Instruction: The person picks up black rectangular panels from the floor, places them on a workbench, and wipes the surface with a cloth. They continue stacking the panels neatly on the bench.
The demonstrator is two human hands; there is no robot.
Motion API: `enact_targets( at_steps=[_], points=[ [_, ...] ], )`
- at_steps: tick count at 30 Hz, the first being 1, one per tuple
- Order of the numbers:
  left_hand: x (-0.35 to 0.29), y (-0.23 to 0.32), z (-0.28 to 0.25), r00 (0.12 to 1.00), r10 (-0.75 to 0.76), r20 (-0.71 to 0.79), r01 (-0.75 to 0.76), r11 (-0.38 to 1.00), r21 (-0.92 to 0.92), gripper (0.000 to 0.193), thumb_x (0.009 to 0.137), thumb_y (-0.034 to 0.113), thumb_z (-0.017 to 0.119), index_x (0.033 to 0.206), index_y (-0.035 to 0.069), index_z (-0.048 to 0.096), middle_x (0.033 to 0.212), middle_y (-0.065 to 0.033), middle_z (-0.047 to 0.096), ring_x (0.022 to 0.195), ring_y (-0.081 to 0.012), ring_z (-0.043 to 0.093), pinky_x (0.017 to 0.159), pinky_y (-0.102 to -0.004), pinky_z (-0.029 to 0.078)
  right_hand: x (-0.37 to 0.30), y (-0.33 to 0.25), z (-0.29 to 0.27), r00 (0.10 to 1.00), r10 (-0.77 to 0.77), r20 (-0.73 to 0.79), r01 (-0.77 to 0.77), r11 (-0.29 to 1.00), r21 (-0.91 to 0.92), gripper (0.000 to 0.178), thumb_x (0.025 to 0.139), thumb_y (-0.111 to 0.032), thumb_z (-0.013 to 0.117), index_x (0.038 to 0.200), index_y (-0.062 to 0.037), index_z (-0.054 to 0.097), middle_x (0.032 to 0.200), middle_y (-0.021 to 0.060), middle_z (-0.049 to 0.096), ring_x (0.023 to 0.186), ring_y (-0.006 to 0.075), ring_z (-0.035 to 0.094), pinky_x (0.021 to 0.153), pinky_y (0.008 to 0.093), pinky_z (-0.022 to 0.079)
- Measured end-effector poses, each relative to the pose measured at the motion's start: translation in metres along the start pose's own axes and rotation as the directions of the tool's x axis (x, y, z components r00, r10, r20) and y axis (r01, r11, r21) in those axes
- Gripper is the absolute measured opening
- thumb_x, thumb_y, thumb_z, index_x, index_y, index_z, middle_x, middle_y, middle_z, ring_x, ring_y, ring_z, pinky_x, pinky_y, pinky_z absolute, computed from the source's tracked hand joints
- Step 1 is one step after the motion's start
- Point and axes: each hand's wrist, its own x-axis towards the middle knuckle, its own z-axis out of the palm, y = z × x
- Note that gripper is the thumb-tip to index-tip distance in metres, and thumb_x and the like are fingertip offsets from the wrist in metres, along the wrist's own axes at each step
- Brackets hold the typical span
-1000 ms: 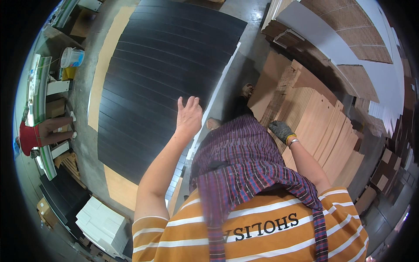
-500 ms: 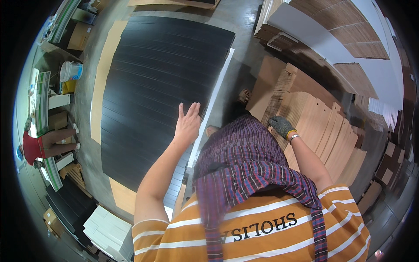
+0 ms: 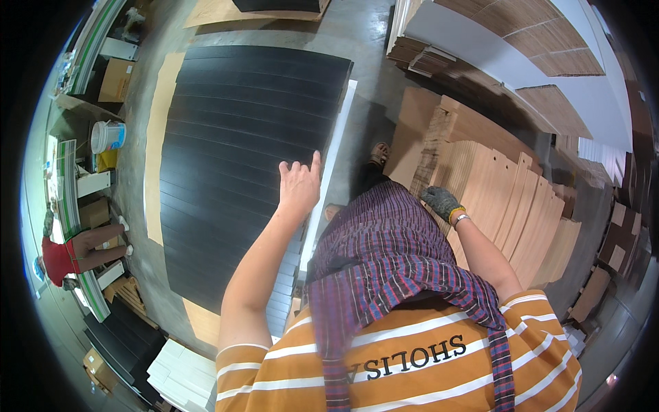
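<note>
Left hand point(image 3: 300, 184), bare: centre of frame, over the right side of the black planks point(image 3: 240, 151), which lie left of centre; fingers apart, nothing held. Right hand point(image 3: 443, 201), grey-gloved: at left edge of tan board stack point(image 3: 498, 196), right of centre; finger closure cannot be told.
</note>
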Motion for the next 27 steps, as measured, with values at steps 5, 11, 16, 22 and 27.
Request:
enact_targets(
  at_steps=[5,11,16,22,27],
  points=[
    [0.021,0.003,-0.012,0.992,-0.001,0.124,0.001,1.000,0.002,0.073,0.084,0.009,0.058,0.153,-0.002,0.038,0.086,-0.0156,0.072,0.090,-0.0281,0.066,0.094,-0.0509,0.037,-0.013,-0.005,-0.007,0.996,-0.092,-0.023,0.089,0.990,-0.113,0.042,0.099,-0.035,0.046,0.120,-0.0077,0.070,0.132,0.0177,0.063,0.121,0.0384,0.058,0.105,0.0460,0.045],
    [0.016,0.002,-0.013,0.996,0.019,0.085,-0.017,1.000,-0.019,0.070,0.083,0.008,0.058,0.150,-0.006,0.041,0.081,-0.0140,0.071,0.085,-0.0279,0.066,0.091,-0.0497,0.038,-0.029,-0.018,-0.020,0.993,0.112,-0.026,-0.111,0.993,0.038,0.038,0.099,-0.032,0.047,0.117,-0.0083,0.071,0.130,0.0174,0.065,0.121,0.0377,0.058,0.105,0.0445,0.045],
    [0.018,0.003,-0.015,0.998,0.004,0.059,-0.008,0.997,0.079,0.062,0.088,0.021,0.063,0.144,-0.003,0.050,0.095,-0.0100,0.070,0.095,-0.0260,0.062,0.090,-0.0505,0.038,-0.023,-0.014,-0.016,0.999,0.019,-0.038,-0.019,1.000,-0.002,0.039,0.099,-0.032,0.046,0.115,-0.0077,0.071,0.128,0.0179,0.066,0.118,0.0384,0.060,0.103,0.0452,0.046],
    [0.034,0.004,-0.032,0.994,0.088,-0.059,-0.079,0.987,0.142,0.042,0.084,0.020,0.065,0.119,-0.003,0.064,0.151,-0.0168,0.047,0.141,-0.0269,0.039,0.113,-0.0619,0.027,-0.013,-0.013,-0.011,0.998,-0.034,-0.045,0.030,0.995,-0.096,0.036,0.098,-0.030,0.046,0.111,-0.0086,0.072,0.123,0.0182,0.067,0.111,0.0387,0.063,0.099,0.0461,0.048],
    [0.045,-0.004,-0.044,0.983,0.183,-0.023,-0.182,0.983,0.013,0.023,0.088,0.011,0.054,0.102,-0.001,0.067,0.158,-0.0197,0.039,0.151,-0.0306,0.029,0.119,-0.0681,0.015,-0.011,-0.017,-0.024,1.000,-0.013,-0.011,0.011,0.996,-0.094,0.034,0.098,-0.028,0.046,0.112,-0.0094,0.070,0.119,0.0173,0.068,0.110,0.0387,0.064,0.096,0.0469,0.050]
  ],
)
